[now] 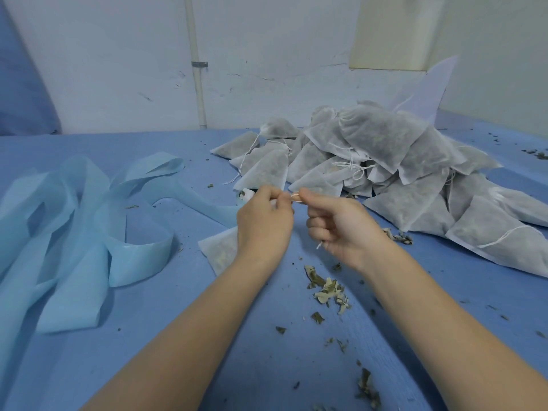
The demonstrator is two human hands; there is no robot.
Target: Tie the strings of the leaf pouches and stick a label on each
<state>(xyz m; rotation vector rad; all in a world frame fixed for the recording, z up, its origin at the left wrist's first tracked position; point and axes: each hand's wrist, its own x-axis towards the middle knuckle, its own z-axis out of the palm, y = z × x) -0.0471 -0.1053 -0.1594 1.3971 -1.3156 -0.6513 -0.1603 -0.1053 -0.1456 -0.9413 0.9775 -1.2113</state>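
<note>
Both hands meet above the middle of the blue counter. The left hand and the right hand each pinch one end of a small label, orange-white, stretched between their fingertips; each grip is clenched on it. A short white end pokes out under the right hand's curled fingers; what it belongs to cannot be told. One flat leaf pouch lies on the counter just below the left hand, partly hidden by the wrist. A small white roll sits just left of the left hand's fingers. To the far right a pile of filled pouches with loose strings spreads toward the near right. Light blue strips lie crumpled at the left. Dry leaf bits are scattered near the right forearm.
</note>
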